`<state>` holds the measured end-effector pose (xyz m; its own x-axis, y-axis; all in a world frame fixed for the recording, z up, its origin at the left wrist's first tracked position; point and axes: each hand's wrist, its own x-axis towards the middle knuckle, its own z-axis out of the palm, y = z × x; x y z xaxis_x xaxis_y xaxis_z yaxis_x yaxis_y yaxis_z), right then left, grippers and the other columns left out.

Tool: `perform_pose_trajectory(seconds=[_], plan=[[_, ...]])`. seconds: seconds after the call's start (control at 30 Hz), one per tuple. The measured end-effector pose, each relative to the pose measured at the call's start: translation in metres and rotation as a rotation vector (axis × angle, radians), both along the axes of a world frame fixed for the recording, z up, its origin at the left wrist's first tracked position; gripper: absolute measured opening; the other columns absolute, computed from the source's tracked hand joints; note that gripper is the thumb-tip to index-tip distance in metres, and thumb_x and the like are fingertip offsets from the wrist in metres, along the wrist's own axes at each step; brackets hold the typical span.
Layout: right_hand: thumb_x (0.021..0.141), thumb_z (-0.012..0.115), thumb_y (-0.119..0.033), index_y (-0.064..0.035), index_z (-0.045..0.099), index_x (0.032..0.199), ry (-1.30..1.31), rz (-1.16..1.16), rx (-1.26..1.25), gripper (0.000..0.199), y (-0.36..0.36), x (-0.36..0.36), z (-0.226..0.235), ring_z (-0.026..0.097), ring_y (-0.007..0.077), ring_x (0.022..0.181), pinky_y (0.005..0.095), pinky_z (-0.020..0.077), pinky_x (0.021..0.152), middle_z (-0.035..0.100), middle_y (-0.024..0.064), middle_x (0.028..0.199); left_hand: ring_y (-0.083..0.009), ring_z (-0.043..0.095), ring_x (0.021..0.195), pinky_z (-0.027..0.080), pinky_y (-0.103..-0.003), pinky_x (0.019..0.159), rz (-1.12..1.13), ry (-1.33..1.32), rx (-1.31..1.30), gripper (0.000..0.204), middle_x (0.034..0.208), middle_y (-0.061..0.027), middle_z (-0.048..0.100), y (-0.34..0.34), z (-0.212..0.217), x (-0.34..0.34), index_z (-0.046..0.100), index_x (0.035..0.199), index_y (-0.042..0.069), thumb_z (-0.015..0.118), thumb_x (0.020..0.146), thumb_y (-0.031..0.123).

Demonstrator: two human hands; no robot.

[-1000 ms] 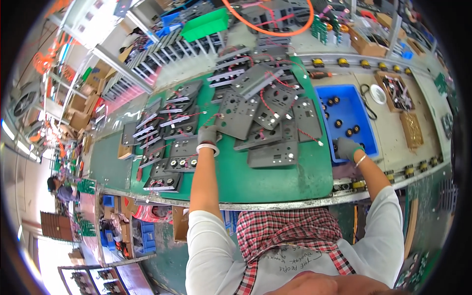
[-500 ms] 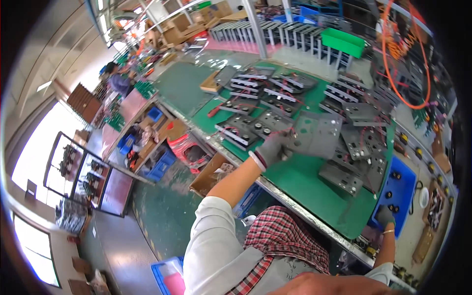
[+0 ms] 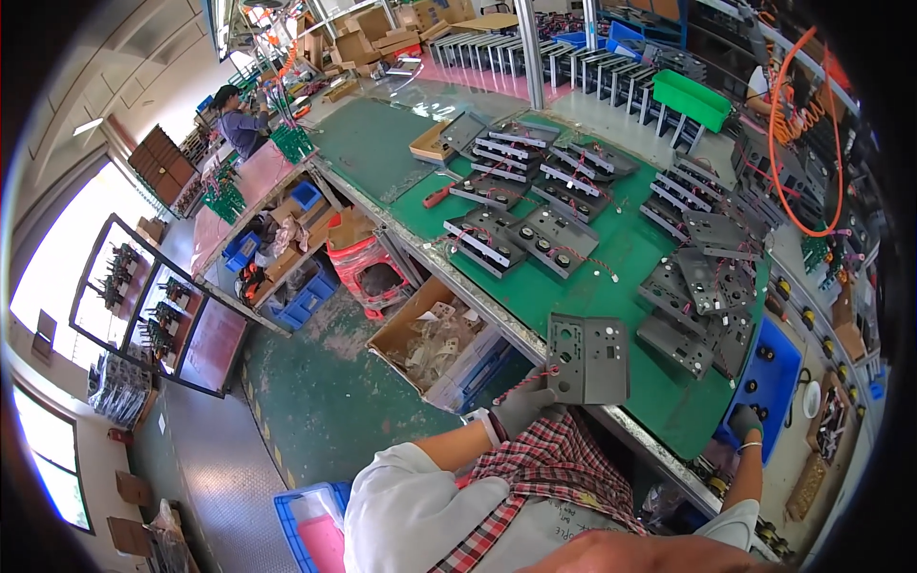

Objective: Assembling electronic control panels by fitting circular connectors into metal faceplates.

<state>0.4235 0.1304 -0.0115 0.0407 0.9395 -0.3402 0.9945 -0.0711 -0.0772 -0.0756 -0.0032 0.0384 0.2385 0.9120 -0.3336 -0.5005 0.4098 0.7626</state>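
My left hand, in a grey glove, grips the lower left corner of a dark grey metal panel with punched holes. The panel is held up at the bench's near edge, in front of my apron. A twisted red wire hangs by that hand. Far to the right, my right hand, also gloved, is down in a blue bin among small round black parts. Its fingers look drawn together; what they hold, if anything, I cannot make out.
On the green bench top lie several similar panels fitted with round black parts, plus a stack of panels at right. A red-handled screwdriver lies farther left. An orange hose hangs at upper right; a cardboard box stands below the bench.
My left hand has drawn the panel from above the bench toward my body, and the panel has turned more upright. My right hand stays in the blue bin. The view has shifted slightly.
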Motion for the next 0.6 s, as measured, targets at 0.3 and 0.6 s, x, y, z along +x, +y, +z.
perform_pose_trajectory(seconds=[0.3,0.6], plan=[[0.065,0.054,-0.007,-0.0020,0.058,0.081,0.098,-0.204,0.204,0.018,-0.022,-0.016,0.040,0.061,0.0302,0.073,0.0349,0.0472,0.066,0.062,0.0179,0.077,-0.0162,0.059,0.071,0.053,-0.030,0.060,-0.197,0.073,-0.223,0.034,0.091,-0.0074,0.056,-0.007,-0.030,0.085,0.041,0.115,0.007,0.053,0.085,0.018],[0.059,0.061,-0.005,-0.0025,0.056,0.089,0.543,0.070,0.155,0.030,-0.087,-0.122,0.133,0.055,0.0280,0.078,0.0342,0.0448,0.071,0.053,0.0142,0.087,-0.0165,0.059,0.073,0.051,-0.030,0.061,-0.233,0.062,-0.225,0.032,0.086,-0.0082,0.058,0.009,-0.016,0.094,0.045,0.113,0.005,0.053,0.086,0.022]])
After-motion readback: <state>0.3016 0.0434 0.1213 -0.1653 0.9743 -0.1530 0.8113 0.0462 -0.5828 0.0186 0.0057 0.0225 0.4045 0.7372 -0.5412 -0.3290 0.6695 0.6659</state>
